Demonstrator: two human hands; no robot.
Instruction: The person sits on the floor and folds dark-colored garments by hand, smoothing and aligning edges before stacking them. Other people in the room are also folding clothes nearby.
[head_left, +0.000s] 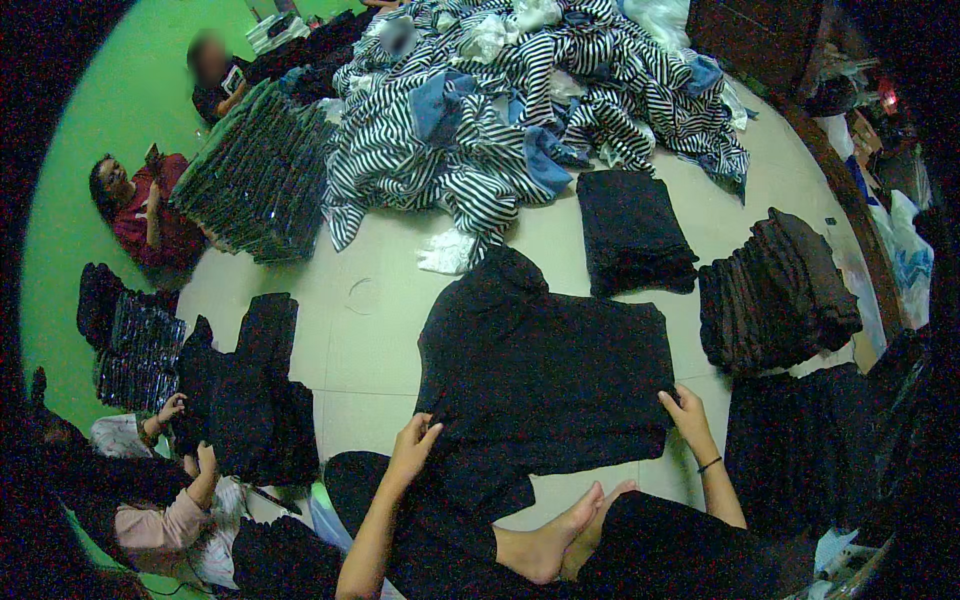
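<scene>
A black garment (545, 370) lies spread on the floor in front of my crossed legs, a rounded hood-like part at its far end. My left hand (412, 448) pinches its near left edge between thumb and fingers. At the lower right edge, my right hand (688, 415) grips the cloth, a dark band around that wrist. Part of the garment hangs toward my bare feet (560, 535). Beyond its right side sits a folded black stack (635, 235), and farther right a taller stack of dark folded clothes (775, 295).
A big heap of striped black-and-white cloth (480, 130) with denim pieces fills the far floor. Left of it stand bagged stacks (255, 180). A co-worker at the left handles black clothing (245, 410); two more people sit farther back. More dark cloth (790, 440) lies at my right.
</scene>
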